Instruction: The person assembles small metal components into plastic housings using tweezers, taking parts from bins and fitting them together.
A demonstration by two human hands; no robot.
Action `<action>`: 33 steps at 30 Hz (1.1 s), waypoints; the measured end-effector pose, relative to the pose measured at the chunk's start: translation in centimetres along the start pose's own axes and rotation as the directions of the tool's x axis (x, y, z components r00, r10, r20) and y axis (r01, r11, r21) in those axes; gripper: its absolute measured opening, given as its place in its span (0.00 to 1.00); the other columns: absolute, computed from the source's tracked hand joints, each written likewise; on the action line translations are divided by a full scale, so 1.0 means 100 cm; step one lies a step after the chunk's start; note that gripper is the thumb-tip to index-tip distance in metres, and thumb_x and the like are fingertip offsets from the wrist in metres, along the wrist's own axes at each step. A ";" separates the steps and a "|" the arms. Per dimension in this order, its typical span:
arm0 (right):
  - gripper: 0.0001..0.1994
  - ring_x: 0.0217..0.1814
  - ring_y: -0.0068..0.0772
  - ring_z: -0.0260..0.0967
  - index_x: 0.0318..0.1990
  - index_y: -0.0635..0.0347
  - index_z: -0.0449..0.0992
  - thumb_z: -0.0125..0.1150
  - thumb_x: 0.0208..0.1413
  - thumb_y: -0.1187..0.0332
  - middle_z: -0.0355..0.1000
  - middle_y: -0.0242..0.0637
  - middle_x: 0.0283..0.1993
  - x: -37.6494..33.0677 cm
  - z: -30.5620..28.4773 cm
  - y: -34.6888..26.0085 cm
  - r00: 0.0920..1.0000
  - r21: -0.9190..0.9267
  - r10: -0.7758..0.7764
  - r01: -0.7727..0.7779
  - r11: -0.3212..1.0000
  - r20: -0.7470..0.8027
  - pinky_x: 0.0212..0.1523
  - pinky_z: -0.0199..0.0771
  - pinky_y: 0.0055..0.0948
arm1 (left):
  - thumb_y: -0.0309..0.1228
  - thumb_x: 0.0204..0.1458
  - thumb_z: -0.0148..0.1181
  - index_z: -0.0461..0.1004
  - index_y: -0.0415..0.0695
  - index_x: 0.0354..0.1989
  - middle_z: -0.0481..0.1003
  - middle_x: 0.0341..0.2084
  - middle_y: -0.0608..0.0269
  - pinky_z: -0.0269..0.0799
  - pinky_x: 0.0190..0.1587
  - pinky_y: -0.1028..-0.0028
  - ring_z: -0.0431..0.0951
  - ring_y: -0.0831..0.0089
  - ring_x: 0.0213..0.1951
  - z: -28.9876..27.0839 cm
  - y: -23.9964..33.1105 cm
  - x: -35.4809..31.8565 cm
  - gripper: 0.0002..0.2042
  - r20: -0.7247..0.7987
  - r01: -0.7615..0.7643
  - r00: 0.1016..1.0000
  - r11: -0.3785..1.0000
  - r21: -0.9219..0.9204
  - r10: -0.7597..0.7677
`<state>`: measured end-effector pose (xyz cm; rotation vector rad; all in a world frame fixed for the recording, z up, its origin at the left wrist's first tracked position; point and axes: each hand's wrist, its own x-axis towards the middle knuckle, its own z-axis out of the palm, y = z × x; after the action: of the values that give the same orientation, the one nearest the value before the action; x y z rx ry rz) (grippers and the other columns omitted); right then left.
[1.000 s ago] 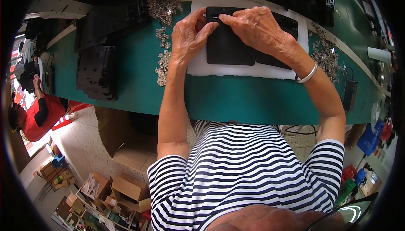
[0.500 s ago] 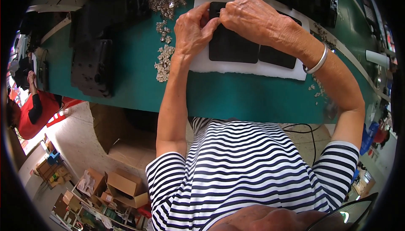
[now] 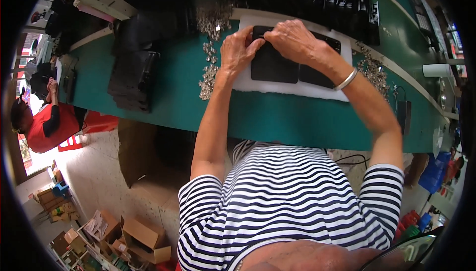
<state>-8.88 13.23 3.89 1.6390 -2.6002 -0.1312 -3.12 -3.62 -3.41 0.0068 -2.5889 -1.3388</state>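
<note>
Two flat black panels lie side by side on a white foam sheet (image 3: 243, 83). My left hand (image 3: 236, 52) grips the upper left edge of the left panel (image 3: 274, 65), fingers over its far side and thumb on top. My right hand (image 3: 296, 42) is closed in a pinch at that panel's far end, its fingertips close to the left thumb. Whatever the right fingers hold is hidden. The right panel (image 3: 321, 77) lies partly under my right hand and wrist. Left of the sheet are small shiny metal parts (image 3: 208, 82) in a loose heap.
A stack of black moulded parts (image 3: 131, 80) stands on the green table (image 3: 183, 112) at left. More black parts (image 3: 317, 3) line the far side. Another metal heap (image 3: 374, 73) lies right of the sheet. A co-worker in red (image 3: 49, 127) is at far left; cardboard boxes (image 3: 144, 234) stand below.
The whole view has shifted, so the table and hands sit lower in it. Both hands stay at the left panel's far end, the right one still pinched there.
</note>
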 end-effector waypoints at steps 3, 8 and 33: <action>0.10 0.31 0.44 0.75 0.42 0.60 0.77 0.58 0.51 0.73 0.76 0.43 0.28 -0.042 0.012 0.002 0.936 0.303 0.234 -0.150 0.941 -0.264 0.31 0.73 0.39 | 0.36 0.47 0.67 0.78 0.46 0.42 0.78 0.20 0.60 0.74 0.31 0.65 0.79 0.61 0.25 -0.001 0.000 0.000 0.15 0.036 0.018 0.999 0.999 -0.046 -0.016; 0.11 0.27 0.45 0.73 0.44 0.61 0.77 0.58 0.52 0.76 0.75 0.44 0.28 -0.111 0.016 -0.009 0.799 0.534 0.480 -0.244 0.809 -0.362 0.28 0.72 0.35 | 0.30 0.49 0.64 0.74 0.46 0.52 0.75 0.41 0.57 0.74 0.41 0.62 0.78 0.56 0.39 -0.008 0.015 0.001 0.19 -0.085 -0.046 0.993 0.947 0.318 0.076; 0.09 0.26 0.43 0.73 0.43 0.63 0.77 0.57 0.54 0.76 0.74 0.43 0.27 -0.095 0.026 -0.038 0.746 0.731 0.578 -0.185 0.657 -0.331 0.28 0.73 0.34 | 0.31 0.49 0.59 0.71 0.37 0.44 0.73 0.34 0.48 0.75 0.37 0.59 0.78 0.50 0.33 -0.007 0.028 -0.031 0.15 -0.059 -0.131 0.981 0.858 0.497 0.184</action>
<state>-1.65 20.24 0.80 0.8888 -2.5448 1.2378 0.31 -2.21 -1.42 -0.0492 -2.6940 -0.5787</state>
